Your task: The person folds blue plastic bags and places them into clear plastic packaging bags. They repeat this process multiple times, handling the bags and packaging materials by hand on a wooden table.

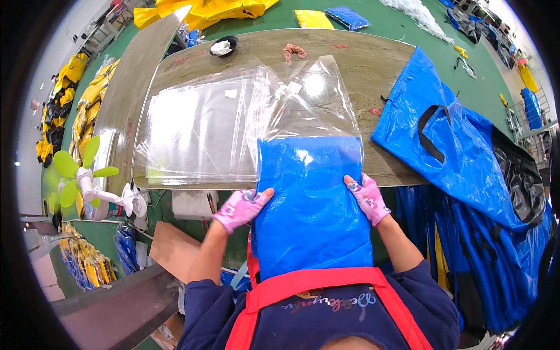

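Note:
A folded blue tarp-like sheet [312, 216] lies between my hands, its far end inside the mouth of a clear plastic bag [318, 99] on the table. My left hand [242, 209], in a pink flowered fingerless glove, grips the sheet's left edge with the thumb on top. On the opposite edge, my right hand [367, 198], gloved alike, holds it the same way. The near end of the sheet hangs over the table edge against my body. Left of it lies a stack of clear plastic bags [201, 125].
A large blue bag with a black strap [414, 116] drapes over the table's right side. At the far edge are a black bowl [224, 46] and a crumpled brown cloth [293, 53]. A green-bladed fan [84, 175] stands at left. Yellow bundles [93, 99] lie beyond.

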Demonstrator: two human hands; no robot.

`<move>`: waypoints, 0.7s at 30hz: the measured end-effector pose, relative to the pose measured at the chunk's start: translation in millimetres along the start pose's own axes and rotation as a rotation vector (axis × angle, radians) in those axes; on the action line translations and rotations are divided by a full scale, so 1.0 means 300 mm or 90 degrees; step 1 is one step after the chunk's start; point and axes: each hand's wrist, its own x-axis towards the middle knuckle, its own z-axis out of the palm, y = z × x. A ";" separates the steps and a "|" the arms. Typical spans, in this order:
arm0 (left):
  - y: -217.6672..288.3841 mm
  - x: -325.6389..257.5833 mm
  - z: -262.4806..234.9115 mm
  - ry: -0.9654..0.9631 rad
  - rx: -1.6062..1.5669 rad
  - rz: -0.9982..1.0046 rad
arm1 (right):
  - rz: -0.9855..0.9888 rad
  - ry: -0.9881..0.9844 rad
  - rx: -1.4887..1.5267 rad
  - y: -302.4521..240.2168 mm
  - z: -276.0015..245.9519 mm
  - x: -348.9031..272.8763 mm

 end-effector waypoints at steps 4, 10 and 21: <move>0.006 0.126 -0.099 0.380 0.075 0.196 | -0.095 -0.028 0.046 0.071 -0.002 0.010; 0.126 0.120 0.013 0.022 -0.480 0.033 | -0.146 -0.142 -0.110 -0.086 -0.122 0.014; 0.007 -0.065 0.141 -0.060 -0.455 0.082 | 0.002 -0.273 0.007 0.055 -0.102 -0.163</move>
